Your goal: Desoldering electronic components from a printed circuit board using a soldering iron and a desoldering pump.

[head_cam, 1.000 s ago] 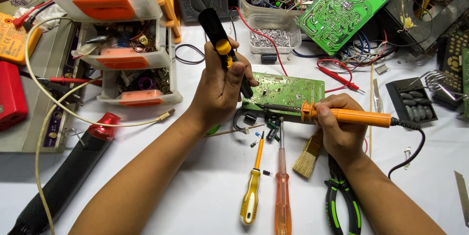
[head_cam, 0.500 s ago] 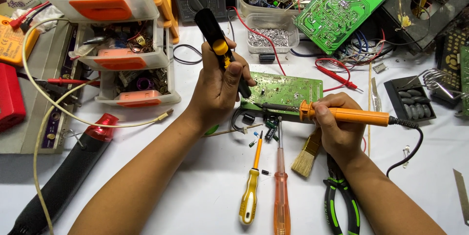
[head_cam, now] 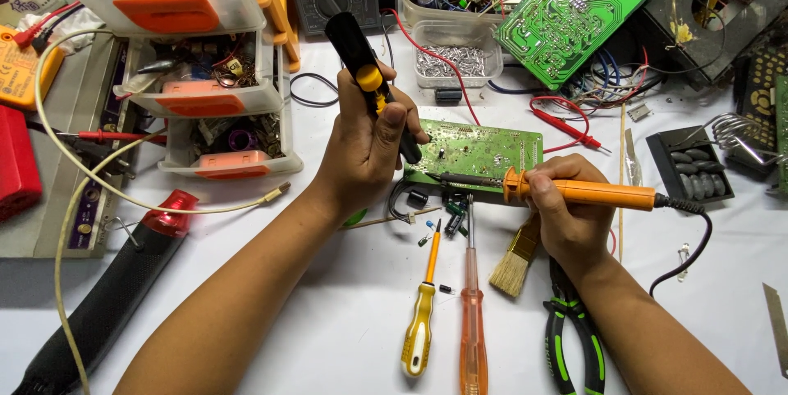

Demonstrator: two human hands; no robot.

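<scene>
Green circuit board (head_cam: 484, 151) lies flat on the white bench (head_cam: 345, 313), between both hands. Left hand (head_cam: 365, 149) holds a black suction pump (head_cam: 367, 83) with a yellow button, tip down on the board. Right hand (head_cam: 566, 206) holds an orange soldering iron (head_cam: 574, 192), its tip touching the board's near edge

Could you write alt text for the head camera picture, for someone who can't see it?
Over a cluttered white table, the right hand holds an orange soldering iron with its tip at the edge of a small green circuit board, while the left hand grips a black and yellow tool above it. Two screwdrivers, a brush and green pliers lie nearby.
</scene>
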